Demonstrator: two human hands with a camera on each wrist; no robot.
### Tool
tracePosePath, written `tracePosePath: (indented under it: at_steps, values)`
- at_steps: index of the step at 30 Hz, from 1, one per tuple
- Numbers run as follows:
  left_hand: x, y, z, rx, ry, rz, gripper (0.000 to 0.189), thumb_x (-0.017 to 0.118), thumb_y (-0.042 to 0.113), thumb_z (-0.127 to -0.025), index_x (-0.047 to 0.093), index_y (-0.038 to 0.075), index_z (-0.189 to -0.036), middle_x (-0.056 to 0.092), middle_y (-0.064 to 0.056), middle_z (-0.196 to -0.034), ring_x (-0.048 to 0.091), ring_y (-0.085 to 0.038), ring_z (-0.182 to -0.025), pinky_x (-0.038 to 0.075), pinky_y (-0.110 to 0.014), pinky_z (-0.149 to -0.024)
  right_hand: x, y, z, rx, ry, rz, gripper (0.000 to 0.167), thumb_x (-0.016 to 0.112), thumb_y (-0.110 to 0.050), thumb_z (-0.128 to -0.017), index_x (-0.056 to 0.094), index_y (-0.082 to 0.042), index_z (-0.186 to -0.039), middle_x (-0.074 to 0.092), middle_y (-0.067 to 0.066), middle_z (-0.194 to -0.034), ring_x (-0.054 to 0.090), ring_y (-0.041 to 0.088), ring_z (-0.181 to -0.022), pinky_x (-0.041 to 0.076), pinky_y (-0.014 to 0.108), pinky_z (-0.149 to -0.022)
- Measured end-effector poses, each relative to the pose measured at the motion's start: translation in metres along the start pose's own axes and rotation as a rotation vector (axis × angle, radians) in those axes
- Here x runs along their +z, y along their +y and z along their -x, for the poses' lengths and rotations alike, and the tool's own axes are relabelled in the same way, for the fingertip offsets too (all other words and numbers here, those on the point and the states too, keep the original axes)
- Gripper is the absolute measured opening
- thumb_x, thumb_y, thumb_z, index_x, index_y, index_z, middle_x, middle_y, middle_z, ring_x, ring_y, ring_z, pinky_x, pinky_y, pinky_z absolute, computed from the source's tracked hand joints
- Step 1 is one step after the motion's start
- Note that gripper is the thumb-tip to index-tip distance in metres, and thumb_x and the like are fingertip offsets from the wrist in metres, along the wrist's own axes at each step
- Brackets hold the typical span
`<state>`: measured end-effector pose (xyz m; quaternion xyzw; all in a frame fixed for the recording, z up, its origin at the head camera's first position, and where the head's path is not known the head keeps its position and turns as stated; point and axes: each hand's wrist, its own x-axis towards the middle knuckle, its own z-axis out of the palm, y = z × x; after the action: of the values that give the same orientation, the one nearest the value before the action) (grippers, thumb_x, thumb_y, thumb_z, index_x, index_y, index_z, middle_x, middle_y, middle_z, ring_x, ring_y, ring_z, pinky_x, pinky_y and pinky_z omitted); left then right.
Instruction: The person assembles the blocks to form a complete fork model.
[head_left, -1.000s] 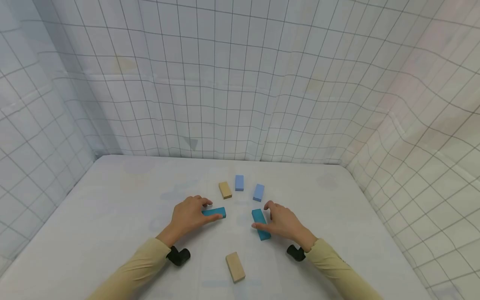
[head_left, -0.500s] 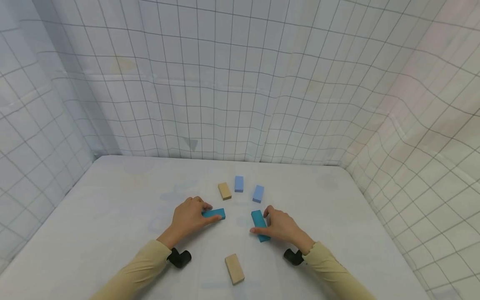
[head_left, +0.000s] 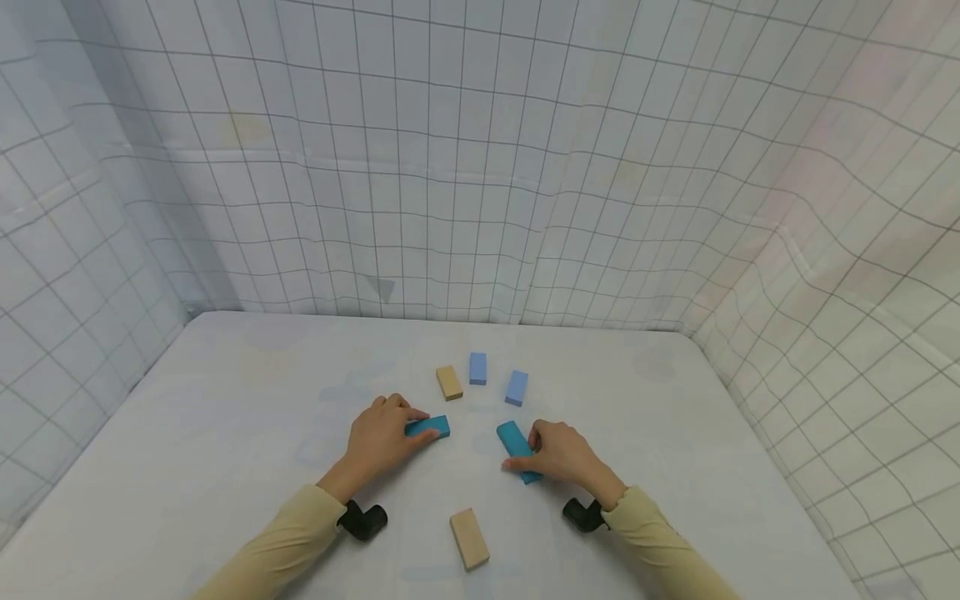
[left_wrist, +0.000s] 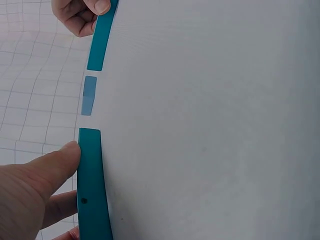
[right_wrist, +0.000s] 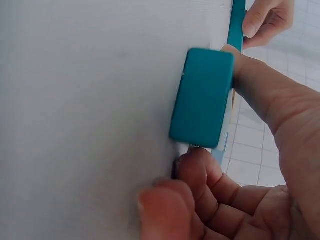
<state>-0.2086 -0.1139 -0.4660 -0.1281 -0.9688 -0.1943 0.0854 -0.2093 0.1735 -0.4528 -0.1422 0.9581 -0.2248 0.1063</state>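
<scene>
In the head view my left hand (head_left: 381, 435) grips a teal rectangular block (head_left: 438, 427) lying crosswise, thumb along the near side and fingers at the far side. The left wrist view shows the thumb on this block (left_wrist: 91, 185), which has a small dark spot on its face. My right hand (head_left: 564, 454) pinches a second teal block (head_left: 513, 438), slanted with its far end leaning left. Seen from the right wrist, that block's end face (right_wrist: 202, 97) sits between thumb and fingertips. Both blocks are close over the white table.
Beyond the hands lie a small tan block (head_left: 449, 382) and two light-blue blocks, one (head_left: 478, 367) in the middle, one (head_left: 517, 387) to its right. A larger tan block (head_left: 470, 540) lies nearer me. Grid-patterned curtains (head_left: 450, 167) enclose the white table (head_left: 262, 400).
My right hand has closed in on its teal block, whose far end has swung slightly left. My left fingers have tightened around the other teal block. The remaining blocks stay put.
</scene>
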Motion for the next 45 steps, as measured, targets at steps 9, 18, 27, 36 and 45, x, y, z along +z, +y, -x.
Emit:
tracePosePath:
  at_steps: [9, 18, 27, 36, 45]
  values:
    - [0.002, 0.002, 0.001, 0.027, 0.022, 0.010, 0.036, 0.073, 0.041, -0.082, 0.075, 0.014, -0.105, 0.056, -0.002, -0.090, 0.049, -0.018, -0.076, 0.041, -0.032, -0.062, 0.000, 0.001, 0.003, -0.011, 0.020, -0.072, 0.046, 0.079, -0.048, -0.072, 0.053, -0.011, -0.078, 0.048, -0.002, -0.066, 0.042, 0.011, -0.057, 0.033, 0.026, -0.051]
    - [-0.001, 0.006, 0.001, 0.050, 0.043, 0.017, 0.034, 0.076, 0.038, -0.078, 0.075, 0.011, -0.098, 0.063, -0.004, -0.090, 0.054, -0.019, -0.075, 0.043, -0.031, -0.061, 0.001, 0.005, 0.004, -0.081, 0.022, -0.124, 0.042, 0.079, -0.043, -0.075, 0.052, -0.011, -0.079, 0.047, -0.002, -0.067, 0.042, 0.011, -0.059, 0.034, 0.026, -0.052]
    - [-0.004, 0.011, -0.004, 0.015, 0.019, 0.129, 0.029, 0.082, 0.033, -0.073, 0.075, 0.012, -0.092, 0.065, 0.001, -0.082, 0.058, -0.016, -0.074, 0.047, -0.032, -0.062, 0.003, 0.009, 0.003, -0.108, 0.034, -0.132, 0.041, 0.078, -0.042, -0.077, 0.051, -0.011, -0.079, 0.046, -0.003, -0.067, 0.041, 0.010, -0.058, 0.033, 0.025, -0.051]
    - [-0.004, 0.011, -0.005, -0.059, -0.012, 0.269, 0.026, 0.081, 0.031, -0.074, 0.075, 0.013, -0.093, 0.066, 0.003, -0.085, 0.059, -0.013, -0.072, 0.047, -0.031, -0.058, 0.004, 0.009, 0.003, -0.112, 0.041, -0.162, 0.041, 0.078, -0.042, -0.076, 0.052, -0.012, -0.079, 0.046, -0.003, -0.066, 0.041, 0.010, -0.057, 0.033, 0.024, -0.051]
    - [0.001, 0.009, -0.002, -0.098, -0.009, 0.340, 0.027, 0.081, 0.032, -0.075, 0.073, 0.012, -0.092, 0.062, 0.006, -0.080, 0.054, -0.009, -0.067, 0.045, -0.031, -0.060, 0.005, 0.009, 0.003, -0.099, 0.031, -0.181, 0.041, 0.079, -0.041, -0.076, 0.051, -0.011, -0.079, 0.046, -0.002, -0.067, 0.041, 0.011, -0.059, 0.032, 0.025, -0.051]
